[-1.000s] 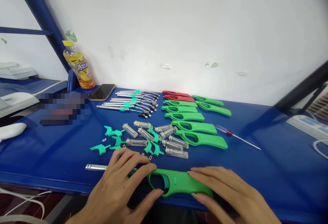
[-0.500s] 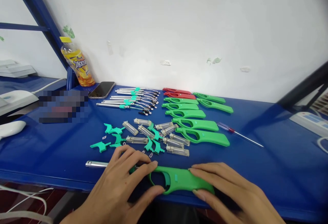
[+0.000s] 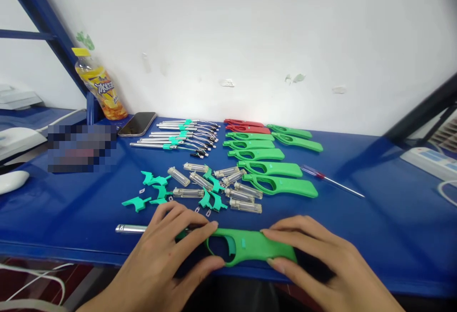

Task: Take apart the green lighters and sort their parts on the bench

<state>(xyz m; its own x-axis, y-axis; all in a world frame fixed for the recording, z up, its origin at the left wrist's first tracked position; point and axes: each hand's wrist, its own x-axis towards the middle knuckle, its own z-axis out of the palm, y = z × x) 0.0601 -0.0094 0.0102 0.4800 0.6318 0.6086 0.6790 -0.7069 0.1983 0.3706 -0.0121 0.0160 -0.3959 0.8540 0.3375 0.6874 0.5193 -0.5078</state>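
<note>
A green lighter body (image 3: 252,247) with a metal tube (image 3: 130,228) sticking out to the left lies at the near edge of the blue table (image 3: 392,226). My left hand (image 3: 167,255) grips its front part, fingers curled over the top and thumb under the trigger opening. My right hand (image 3: 321,262) is closed over the handle end, fingers on top and thumb at the near side.
Behind lie teal triggers (image 3: 153,178), clear fuel cells (image 3: 214,186), metal tubes with wires (image 3: 178,138), green shells (image 3: 271,169), red shells (image 3: 246,125) and a red-handled screwdriver (image 3: 330,181). A phone (image 3: 137,124) and a drink bottle (image 3: 98,85) stand at the back left; a power strip (image 3: 430,162) is right.
Both hands keep hold of the green lighter body. The camera view has shifted slightly; the parts on the table lie as before.
</note>
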